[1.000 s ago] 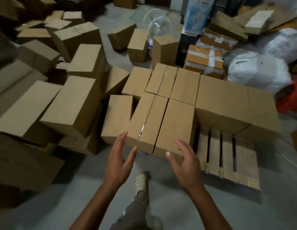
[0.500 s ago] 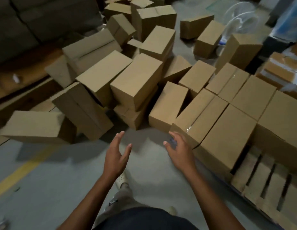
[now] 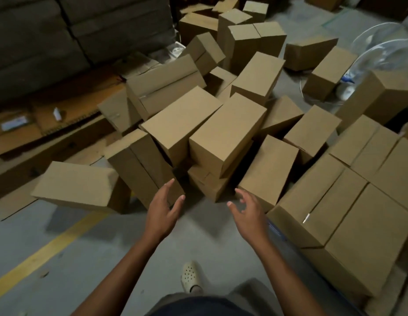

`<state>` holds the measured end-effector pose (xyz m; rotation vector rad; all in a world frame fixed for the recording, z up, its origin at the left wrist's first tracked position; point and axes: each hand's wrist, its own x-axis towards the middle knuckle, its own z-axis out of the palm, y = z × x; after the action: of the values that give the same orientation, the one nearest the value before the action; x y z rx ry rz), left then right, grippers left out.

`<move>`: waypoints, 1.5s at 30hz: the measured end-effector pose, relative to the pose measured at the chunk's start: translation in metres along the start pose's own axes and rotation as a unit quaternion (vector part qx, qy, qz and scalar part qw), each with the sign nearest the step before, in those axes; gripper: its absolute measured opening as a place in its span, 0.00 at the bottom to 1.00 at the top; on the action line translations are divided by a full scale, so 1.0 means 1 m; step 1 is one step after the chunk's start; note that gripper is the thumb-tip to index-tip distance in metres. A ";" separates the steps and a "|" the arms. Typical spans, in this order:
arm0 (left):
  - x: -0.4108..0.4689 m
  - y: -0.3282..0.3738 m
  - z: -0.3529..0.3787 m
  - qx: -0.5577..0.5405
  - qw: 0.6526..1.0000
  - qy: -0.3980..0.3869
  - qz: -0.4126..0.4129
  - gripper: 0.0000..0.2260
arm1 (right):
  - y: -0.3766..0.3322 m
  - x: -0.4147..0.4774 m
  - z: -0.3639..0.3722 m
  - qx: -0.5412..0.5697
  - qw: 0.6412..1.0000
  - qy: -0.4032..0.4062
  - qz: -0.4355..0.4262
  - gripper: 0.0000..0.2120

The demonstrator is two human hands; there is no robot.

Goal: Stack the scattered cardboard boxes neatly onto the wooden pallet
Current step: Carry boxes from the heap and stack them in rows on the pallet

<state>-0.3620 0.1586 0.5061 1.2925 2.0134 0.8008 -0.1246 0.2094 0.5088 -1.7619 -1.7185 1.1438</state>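
Head view:
- View has swung left since a second ago, off pallet row and onto loose pile point(image 3: 182, 124).
- Stacked boxes point(image 3: 349, 215) now at right edge, packed in flat layer; pallet hidden beneath them.
- Left hand point(image 3: 163, 209) and right hand point(image 3: 246, 215) both empty, fingers apart and slightly curved, above floor point(image 3: 84, 258), just short of pile.
- Nearest: small box point(image 3: 207, 185) low in front, long box point(image 3: 226, 133) lying over it.
- Judgement: last placement done, next pick starting; long box probably must come off first.
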 end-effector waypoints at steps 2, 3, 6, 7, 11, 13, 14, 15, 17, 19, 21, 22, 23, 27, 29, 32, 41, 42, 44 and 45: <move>0.025 0.004 0.001 -0.005 1.000 -0.008 0.002 0.32 | -0.008 0.021 0.002 0.007 1.000 0.001 0.010 0.23; 0.039 0.005 0.003 -0.007 1.000 -0.012 0.004 0.31 | -0.011 0.031 0.003 0.014 1.000 0.001 0.017 0.23; 0.084 0.010 0.014 -0.007 1.000 -0.019 0.004 0.27 | -0.015 0.069 0.001 0.025 0.999 0.003 0.034 0.23; 0.100 0.012 0.018 -0.005 1.000 -0.020 0.002 0.27 | -0.015 0.084 0.000 0.026 0.999 0.003 0.040 0.22; 0.174 0.021 0.033 0.002 1.000 -0.029 -0.007 0.27 | -0.011 0.158 -0.001 0.039 0.996 -0.001 0.074 0.22; 0.214 0.026 0.041 0.021 0.999 -0.042 -0.005 0.27 | -0.006 0.202 0.000 0.055 0.994 0.000 0.089 0.22; 0.234 0.030 0.045 0.031 0.998 -0.050 -0.006 0.27 | -0.003 0.223 0.000 0.059 0.993 -0.002 0.099 0.22; 0.252 0.032 0.050 0.037 0.998 -0.056 -0.011 0.27 | -0.001 0.243 0.000 0.061 0.992 -0.007 0.109 0.23; 0.288 0.036 0.060 0.046 0.996 -0.067 -0.030 0.27 | 0.002 0.281 -0.001 0.064 0.989 -0.016 0.131 0.23; 0.326 0.038 0.071 0.052 0.994 -0.079 -0.048 0.27 | 0.007 0.315 -0.002 0.070 0.986 -0.024 0.151 0.23; 0.361 0.039 0.085 0.050 0.993 -0.088 -0.066 0.27 | 0.012 0.347 -0.001 0.069 0.984 -0.034 0.164 0.23; 0.378 0.039 0.093 0.049 0.992 -0.091 -0.074 0.26 | 0.016 0.363 0.001 0.065 0.983 -0.041 0.165 0.23; 0.393 0.038 0.100 0.046 0.991 -0.094 -0.085 0.26 | 0.019 0.379 0.004 0.058 0.983 -0.052 0.165 0.23; 0.448 0.021 0.133 0.026 0.983 -0.130 -0.124 0.24 | 0.035 0.435 0.024 0.040 0.979 -0.094 0.178 0.24; 0.474 0.005 0.153 0.025 0.980 -0.148 -0.132 0.23 | 0.047 0.458 0.041 0.033 0.977 -0.107 0.182 0.24; 0.511 -0.024 0.183 0.066 0.977 -0.148 -0.135 0.23 | 0.068 0.487 0.073 0.017 0.976 -0.124 0.179 0.25; 0.546 -0.092 0.245 0.143 0.978 -0.082 -0.128 0.20 | 0.150 0.479 0.133 -0.140 0.959 -0.224 0.101 0.35; 0.547 -0.095 0.246 0.117 0.982 -0.061 -0.136 0.19 | 0.156 0.473 0.131 -0.162 0.956 -0.226 0.091 0.35; 0.551 -0.096 0.245 0.047 0.987 -0.036 -0.151 0.18 | 0.170 0.463 0.122 -0.193 0.952 -0.224 0.085 0.36; 0.552 -0.094 0.246 0.011 0.986 -0.042 -0.160 0.16 | 0.176 0.458 0.116 -0.196 0.952 -0.218 0.086 0.36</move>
<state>-0.4146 0.6781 0.1868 0.9627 2.0944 0.5640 -0.1562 0.5955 0.1864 -2.0355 -2.2098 1.4297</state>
